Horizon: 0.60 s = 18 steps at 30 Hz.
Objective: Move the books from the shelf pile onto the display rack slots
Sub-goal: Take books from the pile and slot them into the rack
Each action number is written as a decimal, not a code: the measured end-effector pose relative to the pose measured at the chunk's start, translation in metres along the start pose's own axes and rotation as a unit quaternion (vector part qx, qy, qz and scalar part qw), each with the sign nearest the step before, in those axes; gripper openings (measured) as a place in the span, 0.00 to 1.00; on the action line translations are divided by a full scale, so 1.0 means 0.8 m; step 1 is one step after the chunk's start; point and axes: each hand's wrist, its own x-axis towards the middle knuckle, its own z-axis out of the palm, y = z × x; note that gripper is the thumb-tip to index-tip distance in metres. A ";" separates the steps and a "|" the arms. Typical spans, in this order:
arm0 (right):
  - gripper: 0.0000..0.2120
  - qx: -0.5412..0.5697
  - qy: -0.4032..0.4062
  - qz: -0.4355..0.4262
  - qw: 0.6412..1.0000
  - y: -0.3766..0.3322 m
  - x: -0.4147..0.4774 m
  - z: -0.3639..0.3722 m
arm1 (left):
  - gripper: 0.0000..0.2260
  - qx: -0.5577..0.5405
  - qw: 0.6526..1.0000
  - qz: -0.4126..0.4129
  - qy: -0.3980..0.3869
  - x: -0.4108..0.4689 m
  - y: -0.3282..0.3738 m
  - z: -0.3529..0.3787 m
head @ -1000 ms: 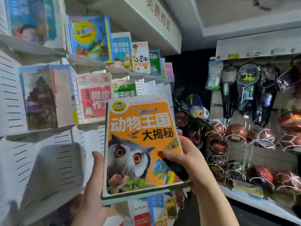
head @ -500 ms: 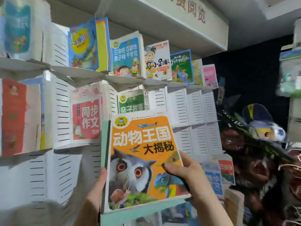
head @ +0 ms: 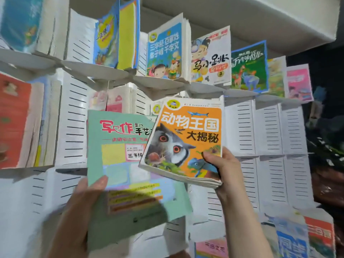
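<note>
White slotted display rack (head: 268,127) | left grip (head: 81,211) holds green book (head: 119,161) | right grip (head: 225,168) holds orange owl book (head: 188,135)

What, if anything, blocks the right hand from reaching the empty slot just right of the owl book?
Probably nothing, so likely yes. The right hand grips the owl book right beside that empty slot, with nothing between them. The left hand and its green book sit on the other side.

The owl book (head: 186,138) was right of the thin book (head: 119,164), partly over it. Both were before the rack's (head: 268,127) middle.
</note>
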 end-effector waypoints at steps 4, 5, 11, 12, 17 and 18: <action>0.11 -0.017 0.024 -0.038 0.999 -0.015 0.055 -0.002 | 0.28 0.009 0.996 0.051 0.066 -0.006 -0.018 -0.019; 0.11 -0.030 0.016 -0.044 0.998 -0.014 0.066 -0.005 | 0.28 -0.002 0.995 0.064 0.072 -0.017 -0.003 -0.009; 0.18 -0.211 0.068 -0.132 0.966 0.005 0.118 0.003 | 0.26 -0.049 0.995 0.086 -0.016 -0.049 0.041 0.044; 0.18 -0.228 0.072 -0.138 0.961 0.012 0.122 0.004 | 0.27 -0.052 0.995 0.086 -0.015 -0.049 0.043 0.049; 0.25 -0.268 0.094 -0.098 0.954 0.062 0.123 0.025 | 0.29 -0.093 0.992 0.079 -0.016 -0.046 0.045 0.060; 0.29 -0.271 0.099 -0.101 0.952 0.073 0.122 0.031 | 0.27 -0.086 0.993 0.077 -0.018 -0.045 0.044 0.058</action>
